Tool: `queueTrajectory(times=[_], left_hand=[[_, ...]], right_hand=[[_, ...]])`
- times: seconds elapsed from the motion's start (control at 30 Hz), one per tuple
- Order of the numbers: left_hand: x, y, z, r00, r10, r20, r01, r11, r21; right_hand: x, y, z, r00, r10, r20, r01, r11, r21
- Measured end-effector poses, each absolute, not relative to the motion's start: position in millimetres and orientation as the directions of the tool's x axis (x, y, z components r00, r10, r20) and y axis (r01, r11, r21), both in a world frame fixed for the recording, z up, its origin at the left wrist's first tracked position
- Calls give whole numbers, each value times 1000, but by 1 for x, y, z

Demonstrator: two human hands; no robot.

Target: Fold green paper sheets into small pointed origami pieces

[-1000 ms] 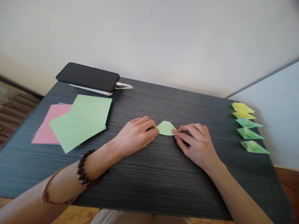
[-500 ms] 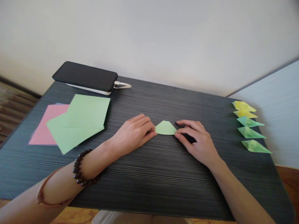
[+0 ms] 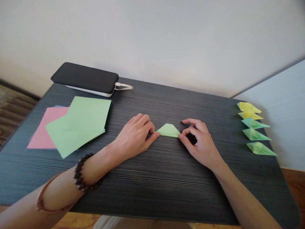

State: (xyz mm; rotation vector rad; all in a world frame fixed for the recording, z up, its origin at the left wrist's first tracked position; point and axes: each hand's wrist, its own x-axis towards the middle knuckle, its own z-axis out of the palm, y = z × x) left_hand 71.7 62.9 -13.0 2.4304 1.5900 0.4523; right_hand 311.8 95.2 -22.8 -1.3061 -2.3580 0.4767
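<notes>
A small piece of folded light-green paper [image 3: 168,130] lies flat on the dark table, its top cut off straight and its sides sloping. My left hand [image 3: 137,135] pinches its left corner, with the thumb on the lower edge and the fingers curled. At the right corner, my right hand [image 3: 201,143] has thumb and index finger closed on the paper, while another finger stretches out above. The lower edge looks straight between the two hands. Fingertips hide both corners in part.
Green paper sheets [image 3: 88,111] overlap a pink sheet [image 3: 45,130] at the left. Behind them a black phone [image 3: 85,78] rests on a white block with a white cable [image 3: 125,86]. Several folded yellow and green paper pieces [image 3: 256,134] line the right side of the dark table [image 3: 152,190].
The paper's lower edge has gone from slightly curved to straight. My left thumb has pressed onto its left corner, and my right index finger has bent more.
</notes>
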Motion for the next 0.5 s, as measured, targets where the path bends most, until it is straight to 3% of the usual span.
queueTrajectory(times=[0.23, 0.5], left_hand=[[71, 64, -15, 412, 901, 137, 850, -435, 297], [70, 65, -15, 407, 903, 136, 825, -428, 369]], right_hand=[[313, 95, -22, -497, 854, 154, 724, 506, -470], [314, 95, -22, -514, 849, 127, 723, 507, -470]])
